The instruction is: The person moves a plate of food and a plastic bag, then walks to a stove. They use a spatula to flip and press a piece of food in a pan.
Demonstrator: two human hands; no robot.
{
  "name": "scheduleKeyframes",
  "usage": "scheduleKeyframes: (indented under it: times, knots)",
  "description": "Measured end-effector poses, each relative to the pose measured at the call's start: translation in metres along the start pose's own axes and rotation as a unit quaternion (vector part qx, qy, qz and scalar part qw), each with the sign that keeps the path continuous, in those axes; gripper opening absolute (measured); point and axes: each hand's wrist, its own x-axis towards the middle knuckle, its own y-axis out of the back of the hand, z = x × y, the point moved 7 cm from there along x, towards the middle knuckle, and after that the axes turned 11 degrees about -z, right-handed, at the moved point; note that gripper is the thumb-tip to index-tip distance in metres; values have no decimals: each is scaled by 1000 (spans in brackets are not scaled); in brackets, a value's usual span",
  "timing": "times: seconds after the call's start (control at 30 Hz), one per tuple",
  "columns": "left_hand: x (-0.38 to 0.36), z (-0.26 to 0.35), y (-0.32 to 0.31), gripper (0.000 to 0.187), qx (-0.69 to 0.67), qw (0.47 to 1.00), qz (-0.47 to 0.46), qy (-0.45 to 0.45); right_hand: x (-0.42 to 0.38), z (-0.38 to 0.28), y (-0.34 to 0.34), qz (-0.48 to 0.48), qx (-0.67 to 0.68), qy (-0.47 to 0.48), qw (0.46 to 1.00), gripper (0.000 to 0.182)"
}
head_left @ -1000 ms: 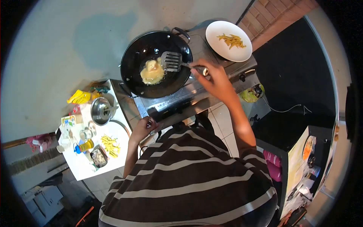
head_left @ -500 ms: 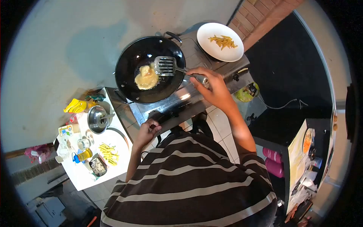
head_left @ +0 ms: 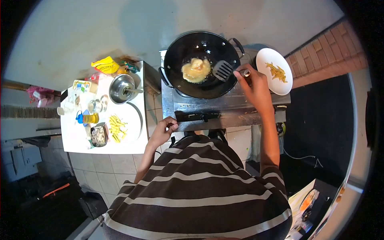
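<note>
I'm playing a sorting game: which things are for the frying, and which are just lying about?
Used for frying:
spatula, in the right hand
wok, with pale food inside
stove

Probably just lying about:
yellow packet
blue-capped bottle
pink bag

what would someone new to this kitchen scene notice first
The eye likely goes first to the wide black wok on the stove, with a pale golden, bubbling-edged piece of food inside. Beside that food, the right hand holds a slotted metal spatula over the wok. Next would probably be the white oval-looking plate of yellowish-brown strips, to the right of the wok.
</note>
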Motion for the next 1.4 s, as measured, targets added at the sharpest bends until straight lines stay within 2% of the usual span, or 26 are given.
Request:
scheduleKeyframes:
  times: [0.17,0.33,0.47,0.67,0.77,0.87,0.97,1.17,1.27,1.4]
  knots:
    - [-3,7,7,11,-7,1000,23,-5,33,-4,0,-65,-82,6,994,26]
    - [-3,10,11,19,-7,999,38,-27,63,5,-18,-135,-150,61,978,30]
    - [-5,4,16,23,-20,998,56,-17,71,13,-33,-137,-195,91,967,32]
    - [-6,-3,19,28,-43,997,56,6,73,15,-43,-138,-180,132,965,33]
    - [-7,-7,20,30,-45,997,56,27,74,15,-46,-168,-166,113,965,32]
    - [-5,-14,19,32,-67,996,58,24,73,21,-46,-183,-92,81,975,26]
    - [-6,-10,22,35,-58,996,59,33,70,22,-42,-170,-54,89,980,25]
    - [2,-20,18,38,-85,994,58,30,59,43,-40,-147,-27,45,988,25]
    - [6,-28,16,38,-91,993,64,38,62,48,-36,-102,-7,46,994,26]
    - [9,-40,16,30,-47,989,100,99,64,47,-46,-91,-3,74,993,25]
